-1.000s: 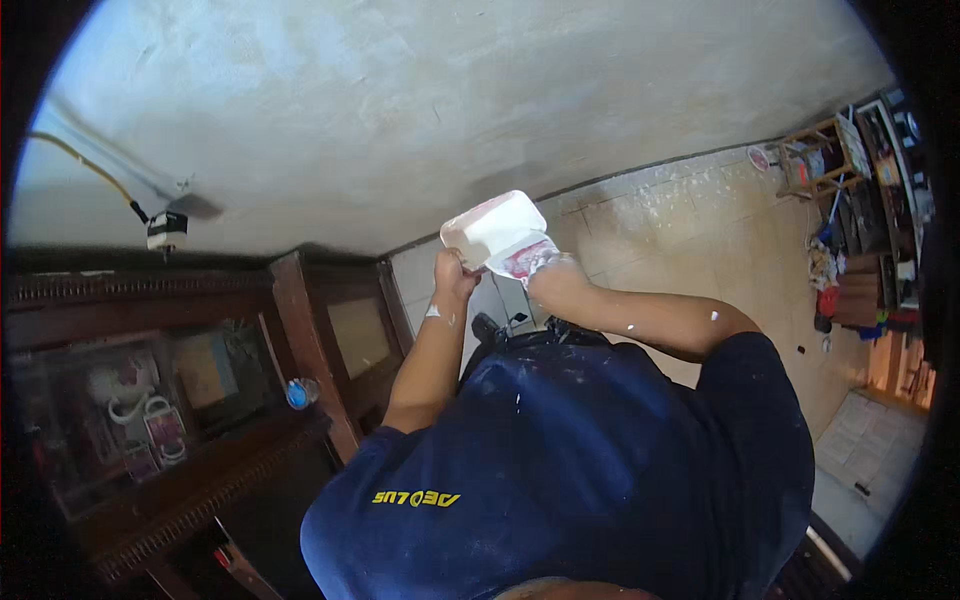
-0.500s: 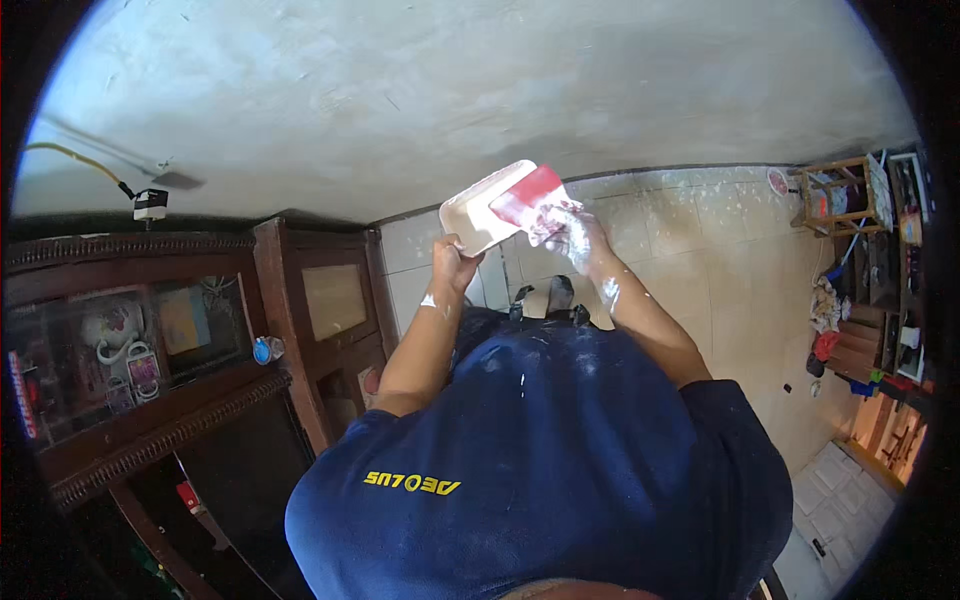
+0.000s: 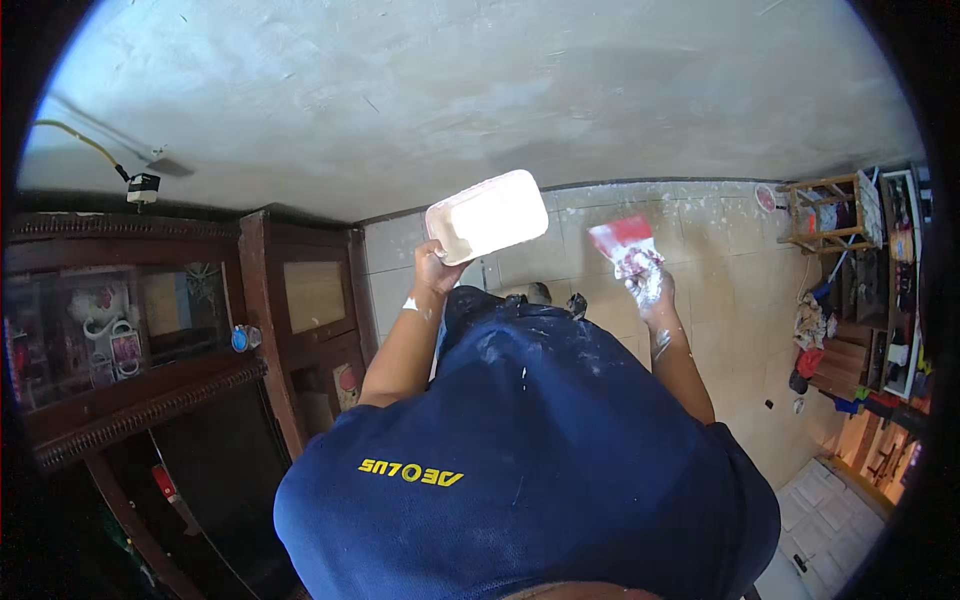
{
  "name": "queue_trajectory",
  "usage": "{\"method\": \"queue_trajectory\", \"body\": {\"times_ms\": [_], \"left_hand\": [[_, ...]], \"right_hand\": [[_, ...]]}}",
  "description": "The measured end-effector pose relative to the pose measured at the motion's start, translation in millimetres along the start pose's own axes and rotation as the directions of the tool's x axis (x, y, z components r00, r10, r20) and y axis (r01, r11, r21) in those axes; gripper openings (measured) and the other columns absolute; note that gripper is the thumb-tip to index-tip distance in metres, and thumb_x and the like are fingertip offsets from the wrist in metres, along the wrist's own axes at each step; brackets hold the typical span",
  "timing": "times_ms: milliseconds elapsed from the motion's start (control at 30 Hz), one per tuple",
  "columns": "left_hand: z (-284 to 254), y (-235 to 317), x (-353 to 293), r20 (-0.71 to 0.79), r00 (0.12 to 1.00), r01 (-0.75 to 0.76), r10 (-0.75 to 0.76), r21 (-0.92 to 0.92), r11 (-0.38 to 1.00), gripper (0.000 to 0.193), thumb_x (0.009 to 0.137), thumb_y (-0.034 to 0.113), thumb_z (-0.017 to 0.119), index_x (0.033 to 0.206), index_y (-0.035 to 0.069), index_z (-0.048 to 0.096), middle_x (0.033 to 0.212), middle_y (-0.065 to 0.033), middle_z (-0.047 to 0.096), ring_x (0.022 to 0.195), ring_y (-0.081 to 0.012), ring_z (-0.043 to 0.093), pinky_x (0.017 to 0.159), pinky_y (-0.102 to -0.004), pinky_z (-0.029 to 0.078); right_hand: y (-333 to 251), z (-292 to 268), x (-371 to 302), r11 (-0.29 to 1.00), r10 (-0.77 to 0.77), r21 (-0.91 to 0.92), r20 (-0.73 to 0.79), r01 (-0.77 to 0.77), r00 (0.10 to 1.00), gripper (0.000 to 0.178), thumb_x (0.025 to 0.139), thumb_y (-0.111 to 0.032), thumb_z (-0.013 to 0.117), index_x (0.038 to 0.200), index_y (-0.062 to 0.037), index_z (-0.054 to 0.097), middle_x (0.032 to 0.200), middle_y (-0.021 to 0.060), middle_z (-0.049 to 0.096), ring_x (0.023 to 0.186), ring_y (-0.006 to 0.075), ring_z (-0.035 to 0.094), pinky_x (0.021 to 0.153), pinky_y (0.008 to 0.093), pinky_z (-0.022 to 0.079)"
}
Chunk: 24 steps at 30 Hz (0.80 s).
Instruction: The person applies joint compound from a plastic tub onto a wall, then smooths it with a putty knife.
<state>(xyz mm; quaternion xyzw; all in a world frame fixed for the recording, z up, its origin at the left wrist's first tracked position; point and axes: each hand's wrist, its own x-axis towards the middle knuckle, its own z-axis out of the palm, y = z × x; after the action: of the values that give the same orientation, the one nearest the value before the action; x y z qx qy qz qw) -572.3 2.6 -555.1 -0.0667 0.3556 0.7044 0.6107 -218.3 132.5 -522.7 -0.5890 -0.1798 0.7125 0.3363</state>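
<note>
My left hand (image 3: 439,268) grips the near left corner of a pale rectangular tub (image 3: 447,236), tilted so that its inside shows. Bright white paste (image 3: 500,215) lies in the tub. Off to the right, apart from the tub, my right hand (image 3: 648,285) is closed around a red putty spreader (image 3: 622,234). White paste smears the spreader and covers much of that hand's fingers and back. Smaller white marks dot both forearms. Beyond both hands rises a grey-white plastered wall (image 3: 430,90).
A dark wooden cabinet (image 3: 255,290) with glass panels stands at the left. Above it a small black-and-white box (image 3: 143,188) hangs on a yellow cord. White spots mark the tiled floor (image 3: 740,290). At the right are a wooden stool (image 3: 830,212) and cluttered shelves (image 3: 880,320).
My right hand has drawn the red spreader away from the tub to the right. The tub has moved slightly left, and its opening is now uncovered.
</note>
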Motion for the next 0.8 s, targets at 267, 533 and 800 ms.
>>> {"method": "queue_trajectory", "body": {"times_ms": [267,533,800], "left_hand": [[16,-9,-11,0.019,1.000,0.019,-0.020,0.034,0.999,0.067,0.060,0.015,0.043,0.123,-0.007,0.041,0.112,-0.0214,0.052,0.104,-0.0370,0.052,0.092,-0.0493,0.041],[-14,0,-31,-0.085,0.996,0.001,0.000,0.009,1.000,0.067,0.063,0.016,0.043,0.129,0.000,0.036,0.124,-0.0206,0.044,0.114,-0.0393,0.043,0.095,-0.0545,0.034],[-53,42,-57,-0.324,0.946,0.067,-0.023,0.126,0.990,0.063,0.058,0.013,0.042,0.119,0.000,0.046,0.106,-0.0148,0.055,0.099,-0.0296,0.054,0.089,-0.0436,0.043]], "right_hand": [[-11,28,-1,0.982,-0.140,-0.111,0.113,0.153,0.984,0.023,0.084,-0.018,0.058,0.106,-0.0111,0.054,0.084,0.0019,0.061,0.068,0.0129,0.059,0.054,0.0248,0.047],[46,40,65,0.994,0.063,-0.098,0.177,-0.046,0.982,0.017,0.083,-0.018,0.058,0.098,-0.0097,0.059,0.082,0.0022,0.063,0.065,0.0145,0.060,0.052,0.0247,0.047],[139,102,195,0.960,0.277,-0.059,0.050,-0.274,0.959,0.008,0.079,-0.017,0.060,0.084,-0.0115,0.062,0.075,0.0005,0.063,0.062,0.0135,0.061,0.054,0.0267,0.050]]}}
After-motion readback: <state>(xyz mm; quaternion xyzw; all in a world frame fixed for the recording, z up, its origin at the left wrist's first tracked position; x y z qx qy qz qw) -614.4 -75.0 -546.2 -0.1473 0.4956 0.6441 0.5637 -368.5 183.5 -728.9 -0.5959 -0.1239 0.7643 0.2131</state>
